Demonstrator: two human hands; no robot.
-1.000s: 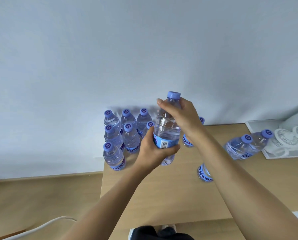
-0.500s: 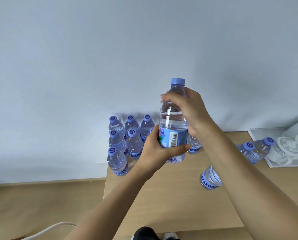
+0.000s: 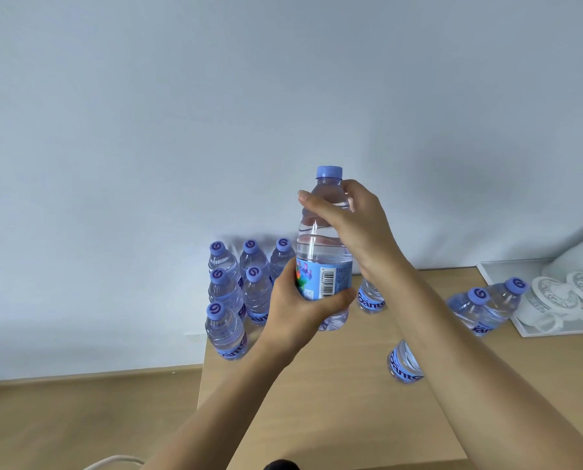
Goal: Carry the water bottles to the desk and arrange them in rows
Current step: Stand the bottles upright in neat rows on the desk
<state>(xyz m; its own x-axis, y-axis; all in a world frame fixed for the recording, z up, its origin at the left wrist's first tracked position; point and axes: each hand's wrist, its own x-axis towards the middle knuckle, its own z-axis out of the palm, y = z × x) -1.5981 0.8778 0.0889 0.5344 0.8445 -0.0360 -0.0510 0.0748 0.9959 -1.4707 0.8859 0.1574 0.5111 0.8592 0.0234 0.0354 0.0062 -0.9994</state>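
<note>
Fingers (image 3: 320,203) of the right hand (image 3: 357,228) curl round the neck of a bottle (image 3: 324,252), just under its blue cap (image 3: 329,172), while the left hand (image 3: 296,310) grips the same bottle lower down, thumb across the label (image 3: 330,279). The bottle stands upright in the air above the far left part of the counter (image 3: 334,395), its base clear of the wood. To its left, six bottles (image 3: 235,293) stand upright in a tight block at the counter's far left corner, against the wall (image 3: 283,96). Behind the right wrist another bottle (image 3: 371,300) stands near the wall, and one more (image 3: 404,364) shows nearer, partly hidden by the right forearm. Further right, two bottles (image 3: 486,308) stand close together beside a white tray (image 3: 527,330) holding white ornate objects (image 3: 568,293). A white cable (image 3: 113,461) lies on the floor (image 3: 79,418) at near left.
</note>
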